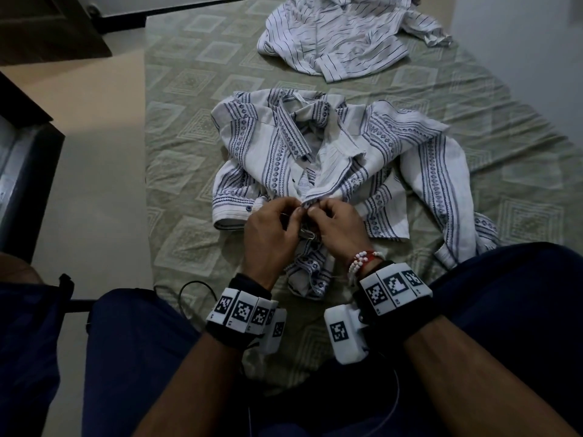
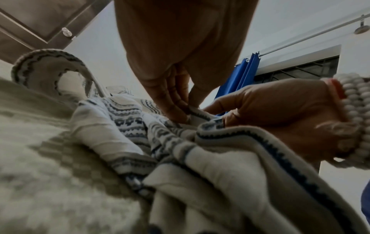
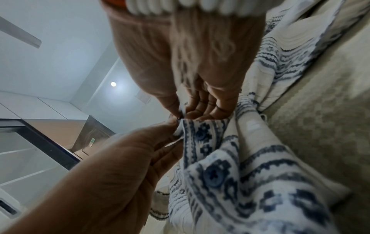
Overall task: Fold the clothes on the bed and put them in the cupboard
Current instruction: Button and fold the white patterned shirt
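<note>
L hand (image 1: 271, 227) & R hand (image 1: 339, 225), fingers curled, both pinch front placket edges of patterned shirt (image 1: 252, 146) on bed (image 1: 183, 89).

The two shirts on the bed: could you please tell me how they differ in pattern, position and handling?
The patterned shirt has bands of blue motifs; the striped shirt has thin dark lines. The patterned shirt lies near the person, the striped shirt further up the bed. The left hand and right hand pinch the patterned shirt's front edge; the striped shirt lies untouched. Both are whitish, collared and unfolded.
</note>
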